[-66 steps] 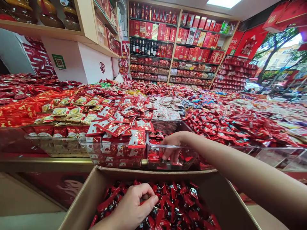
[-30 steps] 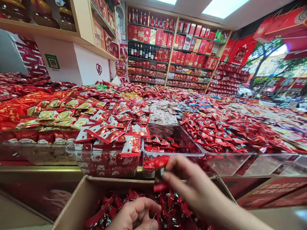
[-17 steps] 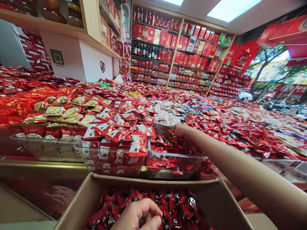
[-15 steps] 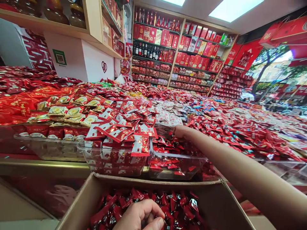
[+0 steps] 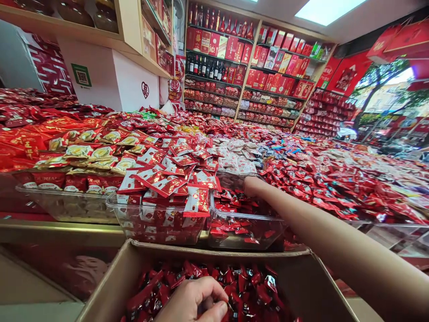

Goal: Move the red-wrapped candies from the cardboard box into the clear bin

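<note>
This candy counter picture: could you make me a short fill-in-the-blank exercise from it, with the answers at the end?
1. The left hand is at the cardboard box of small red packets, while the ____ hand reaches into a clear tub.
2. In the picture, the heaped tub of red-and-white packets stands to the ____ of that one.
3. The dark red sign is shaped like a ____.
4. The square code is framed in ____.

Missing words: right; left; heart; green.

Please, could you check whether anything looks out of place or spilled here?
One red-and-white packet droops over the front rim of its heaped clear bin, so it looks slightly askew. Around the left hand, the red wrapped pieces lie jumbled inside the cardboard box, but I see no spill.
</note>
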Tool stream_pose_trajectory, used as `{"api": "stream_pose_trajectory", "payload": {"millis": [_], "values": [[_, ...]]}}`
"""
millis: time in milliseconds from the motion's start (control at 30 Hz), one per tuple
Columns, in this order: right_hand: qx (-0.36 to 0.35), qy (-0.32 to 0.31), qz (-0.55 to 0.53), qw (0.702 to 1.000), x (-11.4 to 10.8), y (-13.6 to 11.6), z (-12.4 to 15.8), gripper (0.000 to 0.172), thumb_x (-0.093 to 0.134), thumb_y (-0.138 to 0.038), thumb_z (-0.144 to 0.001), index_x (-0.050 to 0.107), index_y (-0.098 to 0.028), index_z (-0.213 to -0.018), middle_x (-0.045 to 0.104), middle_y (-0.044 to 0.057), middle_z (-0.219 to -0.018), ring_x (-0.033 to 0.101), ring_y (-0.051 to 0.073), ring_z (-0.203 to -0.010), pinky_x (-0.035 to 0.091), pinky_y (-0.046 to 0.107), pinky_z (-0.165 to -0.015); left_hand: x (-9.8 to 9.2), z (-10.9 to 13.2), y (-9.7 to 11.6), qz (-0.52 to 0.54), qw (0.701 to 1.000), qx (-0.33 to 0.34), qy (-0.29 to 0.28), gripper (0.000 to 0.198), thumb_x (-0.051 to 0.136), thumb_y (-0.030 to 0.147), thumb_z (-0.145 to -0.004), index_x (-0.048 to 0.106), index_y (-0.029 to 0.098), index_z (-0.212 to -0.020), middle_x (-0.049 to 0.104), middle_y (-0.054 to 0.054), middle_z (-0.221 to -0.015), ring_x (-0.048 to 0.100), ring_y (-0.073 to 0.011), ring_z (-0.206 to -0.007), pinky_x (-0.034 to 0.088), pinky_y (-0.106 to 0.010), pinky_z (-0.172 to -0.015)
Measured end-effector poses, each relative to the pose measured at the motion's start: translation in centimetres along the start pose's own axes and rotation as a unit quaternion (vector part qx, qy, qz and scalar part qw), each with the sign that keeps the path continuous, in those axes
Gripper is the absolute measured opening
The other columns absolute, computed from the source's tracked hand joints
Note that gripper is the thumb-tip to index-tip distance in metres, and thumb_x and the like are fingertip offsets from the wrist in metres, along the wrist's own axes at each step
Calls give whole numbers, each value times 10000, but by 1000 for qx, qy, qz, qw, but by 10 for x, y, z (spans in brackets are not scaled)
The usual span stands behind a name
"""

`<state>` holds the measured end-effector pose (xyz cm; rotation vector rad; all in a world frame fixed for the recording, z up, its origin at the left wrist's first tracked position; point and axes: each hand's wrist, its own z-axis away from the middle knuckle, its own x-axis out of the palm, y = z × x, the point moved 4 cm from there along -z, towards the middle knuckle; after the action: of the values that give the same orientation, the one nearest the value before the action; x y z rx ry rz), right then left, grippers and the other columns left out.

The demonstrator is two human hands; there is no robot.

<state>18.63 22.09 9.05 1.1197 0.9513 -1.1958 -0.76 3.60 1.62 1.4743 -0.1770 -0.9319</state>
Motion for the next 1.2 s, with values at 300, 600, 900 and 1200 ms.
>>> {"api": "stream_pose_trajectory", "payload": {"millis": [300,600,900,1200], "values": [[-192,41,-399,896,7,-57,167,320,390,-435,-730,548,-158,-706,519,4,-568,439,84,-519,312,183,-443,-9,-1,-5,62,990,3,123,237,360,374,-772,509,190,-784,470,31,-601,406,-110,-569,331,-199,-527],[-152,-99,-697,694,124,-96,184,180,533,-284,-668,509,-130,-757,476,-24,-610,384,47,-523,304,161,-479,2,-4,-12,240,958,-50,148,277,350,397,-781,488,184,-892,528,5,-743,488,-135,-719,385,-216,-592],[-127,-37,-750,648,127,-76,178,193,493,-316,-704,467,-140,-778,465,-25,-591,385,55,-509,326,188,-480,8,-7,-1,286,956,12,68,231,523,236,-712,545,153,-926,593,-27,-850,497,-133,-758,384,-223,-669],[-280,234,-383,849,101,-88,208,264,539,-238,-666,460,-188,-914,473,49,-968,426,152,-856,378,274,-722,12,-10,-19,334,934,-80,98,234,526,299,-702,490,176,-898,573,-25,-816,518,-146,-750,397,-230,-595]]}}
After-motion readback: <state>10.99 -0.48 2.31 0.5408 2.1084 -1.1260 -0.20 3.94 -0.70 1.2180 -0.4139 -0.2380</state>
